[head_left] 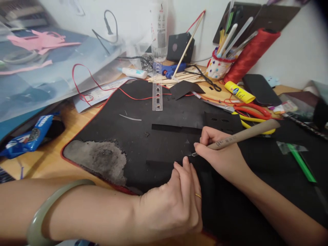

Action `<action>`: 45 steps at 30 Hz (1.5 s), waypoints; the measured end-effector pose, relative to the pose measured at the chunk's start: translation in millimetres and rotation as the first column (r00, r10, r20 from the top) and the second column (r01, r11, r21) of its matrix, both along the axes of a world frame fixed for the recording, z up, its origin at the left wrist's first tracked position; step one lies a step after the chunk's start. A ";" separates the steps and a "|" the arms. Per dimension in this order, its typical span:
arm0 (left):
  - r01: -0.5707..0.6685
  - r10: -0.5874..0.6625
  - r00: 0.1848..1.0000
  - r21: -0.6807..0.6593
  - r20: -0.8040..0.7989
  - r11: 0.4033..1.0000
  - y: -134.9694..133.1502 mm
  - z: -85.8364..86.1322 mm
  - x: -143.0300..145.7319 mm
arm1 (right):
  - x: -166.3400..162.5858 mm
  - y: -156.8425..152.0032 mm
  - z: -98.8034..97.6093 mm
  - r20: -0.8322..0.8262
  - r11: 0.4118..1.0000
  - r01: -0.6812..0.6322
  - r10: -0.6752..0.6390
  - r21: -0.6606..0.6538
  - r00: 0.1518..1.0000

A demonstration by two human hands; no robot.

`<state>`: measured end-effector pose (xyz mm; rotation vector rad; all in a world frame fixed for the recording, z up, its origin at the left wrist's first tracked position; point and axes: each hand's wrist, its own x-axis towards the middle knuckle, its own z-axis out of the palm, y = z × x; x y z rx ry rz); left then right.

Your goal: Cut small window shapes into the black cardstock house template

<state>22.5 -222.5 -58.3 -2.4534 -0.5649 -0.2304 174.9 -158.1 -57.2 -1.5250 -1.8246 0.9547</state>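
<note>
My right hand [220, 155] grips a craft knife [238, 135] with a thick grey-beige handle, holding it like a pen. Its small metal tip meets a piece of black card [166, 145] lying on the dark mat. My left hand [176, 198], with a ring on one finger, rests at the card's near edge. Its fingers are bent and pressed together, the fingertips on the card close to the blade; its thumb is hidden. Just beyond my right hand lies another black card piece [222, 121] with small cut-out holes.
A clear ruler [157, 89] and folded black card [187, 89] lie behind. Orange-handled scissors [252, 110], a yellow glue stick [239, 92] and a green cutter [301, 162] are at right. A blue packet [34, 135] lies left; the mat [102, 119] has a worn grey corner.
</note>
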 end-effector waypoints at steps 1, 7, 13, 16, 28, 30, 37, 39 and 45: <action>-0.002 0.002 1.000 -0.001 -0.004 1.000 0.3 0.6 -0.1 | -0.1 0.1 0.0 -0.005 1.000 0.003 -0.003 -0.001 1.000; -0.011 0.011 1.000 -0.029 0.001 1.000 -2.5 2.0 2.5 | -1.9 -1.0 0.2 -0.036 1.000 0.019 -0.019 -0.012 0.999; -0.007 0.008 0.999 -0.037 0.035 0.999 -0.7 0.8 1.2 | 8.6 2.1 -0.1 -0.189 0.999 0.029 -0.033 -0.024 0.981; 0.084 -0.081 0.996 -0.064 0.045 0.994 4.1 3.9 -5.9 | 17.2 2.4 16.4 -0.227 0.999 0.042 -0.044 -0.013 0.973; 0.334 -0.279 0.936 -0.292 0.214 0.896 28.4 2.7 -33.1 | 12.3 -23.0 20.5 -0.127 0.988 -0.006 -0.014 -0.157 0.992; 0.336 -0.264 0.933 -0.328 0.246 0.883 34.0 1.8 -32.9 | 10.9 -22.1 12.3 -0.112 0.994 -0.007 -0.005 -0.111 0.994; 0.294 -0.184 0.944 -0.442 0.274 0.847 36.8 4.3 -32.0 | 8.1 -18.2 1.2 -0.067 0.999 -0.024 0.027 0.042 0.997; 0.293 -0.180 0.943 -0.440 0.280 0.849 35.4 4.7 -31.8 | 8.1 -18.7 -0.1 -0.042 0.997 -0.045 0.048 0.061 0.998; 0.255 -0.130 0.950 -0.461 0.284 0.850 34.6 -2.3 -32.1 | 7.9 -18.7 1.0 0.018 0.994 -0.089 0.087 0.069 0.996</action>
